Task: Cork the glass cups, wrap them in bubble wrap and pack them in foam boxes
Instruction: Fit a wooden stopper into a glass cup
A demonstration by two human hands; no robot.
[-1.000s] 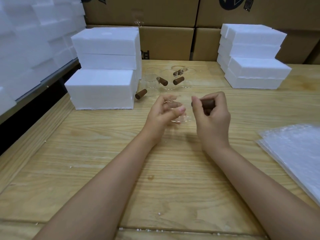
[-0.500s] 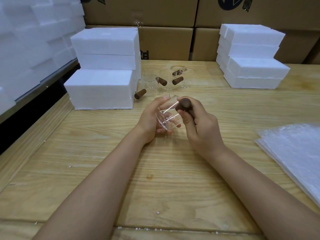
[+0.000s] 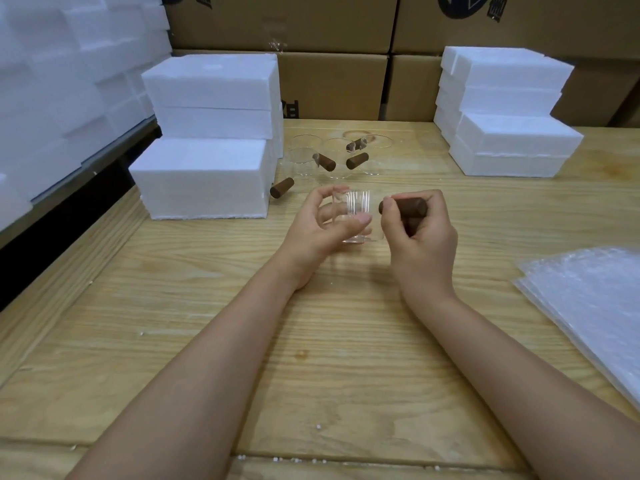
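Left hand [image 3: 323,226] around an empty glass cup [image 3: 356,216], right hand [image 3: 420,230] gripping a cork [image 3: 403,207].

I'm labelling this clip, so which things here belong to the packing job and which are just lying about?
Job: glass cup in left hand; cork in right hand; waiting cups; foam boxes; bubble wrap.
Lying about: cardboard cartons; foam crumbs.

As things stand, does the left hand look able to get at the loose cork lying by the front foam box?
Probably not yet: the left hand is holding the glass cup. The table between it and the loose cork beside the foam box looks bare, so the way is free once the cup is put down.
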